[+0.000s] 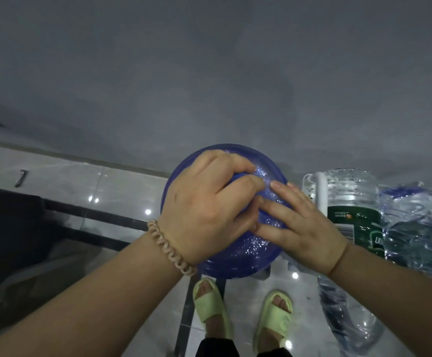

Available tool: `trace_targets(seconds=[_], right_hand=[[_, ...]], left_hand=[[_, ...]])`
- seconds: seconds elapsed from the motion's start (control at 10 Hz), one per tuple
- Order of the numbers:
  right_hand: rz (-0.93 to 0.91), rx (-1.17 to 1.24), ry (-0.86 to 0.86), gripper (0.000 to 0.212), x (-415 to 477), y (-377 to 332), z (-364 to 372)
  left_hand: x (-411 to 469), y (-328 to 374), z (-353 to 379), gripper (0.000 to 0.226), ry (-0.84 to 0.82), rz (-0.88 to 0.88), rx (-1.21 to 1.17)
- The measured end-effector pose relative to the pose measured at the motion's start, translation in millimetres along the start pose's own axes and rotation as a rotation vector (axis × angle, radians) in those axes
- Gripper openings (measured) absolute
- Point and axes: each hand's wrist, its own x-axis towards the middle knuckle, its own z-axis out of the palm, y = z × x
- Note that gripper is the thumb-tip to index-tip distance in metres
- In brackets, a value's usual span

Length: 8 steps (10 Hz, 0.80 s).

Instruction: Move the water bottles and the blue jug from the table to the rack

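I look straight down on the big blue jug (238,256), seen from above, close to a grey wall. My left hand (204,202) grips the jug's cap and neck, fingers curled round it. My right hand (297,222) lies on the jug's shoulder with its fingers straight, fingertips touching the left hand. Right of the jug stand clear water bottles with green labels (351,202), (416,222), one with a white handle. Another clear bottle (343,313) shows lower right, under my right forearm.
A shiny tiled floor (122,181) with dark stripes lies below. My feet in pale green slippers (212,307) stand just behind the jug. A dark bulky object (6,228) fills the left side. A small dark item (20,177) lies on the floor by the wall.
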Motion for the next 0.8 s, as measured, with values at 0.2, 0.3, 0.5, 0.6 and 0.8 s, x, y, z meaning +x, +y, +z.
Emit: trace_targets(seconds=[0.2, 0.3, 0.5, 0.6, 0.8], right_hand=[[0.028, -0.005, 0.004, 0.043, -2, -5, -4], [0.021, -0.002, -0.059, 0.052, 1, -6, -15], [0.053, 0.014, -0.348, 0.091, 1, -15, -48], [0.131, 0.043, -0.456, 0.095, 7, -26, -66], [0.318, 0.086, -0.455, 0.088, 7, -48, -113]], left_hand=[[-4, 6, 2, 0.008, 0.014, -0.011, 0.062], [-4, 12, 0, 0.01, -0.023, -0.042, 0.109], [-1, 31, -16, 0.033, -0.216, -0.233, 0.191], [-5, 45, -26, 0.06, -0.315, -0.313, 0.194], [-28, 75, -50, 0.081, -0.441, -0.381, 0.23]])
